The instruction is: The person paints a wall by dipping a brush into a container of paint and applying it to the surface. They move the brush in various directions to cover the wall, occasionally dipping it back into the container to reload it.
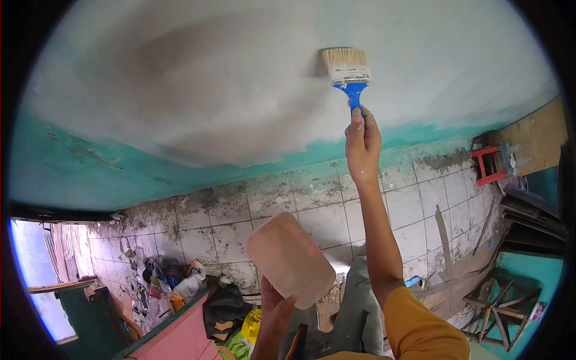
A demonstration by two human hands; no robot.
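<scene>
In the head view, my right hand [363, 147] grips the blue handle of a wide paintbrush [350, 71], arm stretched out. The brush's pale bristles point up, right at the wall [240, 72], and its metal band is smeared with white paint. White paint covers much of this wall, with turquoise showing along its lower part. Low in front of me, my left hand [277, 309] holds a shallow pinkish plastic container [291, 258] by its near edge, fingers partly hidden beneath it. A pale surface fills the container.
Dirty white tiles [225, 210] run below the painted wall. Plastic bags and clutter [180, 288] lie at lower left, beside a pink panel [186, 333]. A red stool [489, 165] and a wooden frame [503, 312] stand on the right.
</scene>
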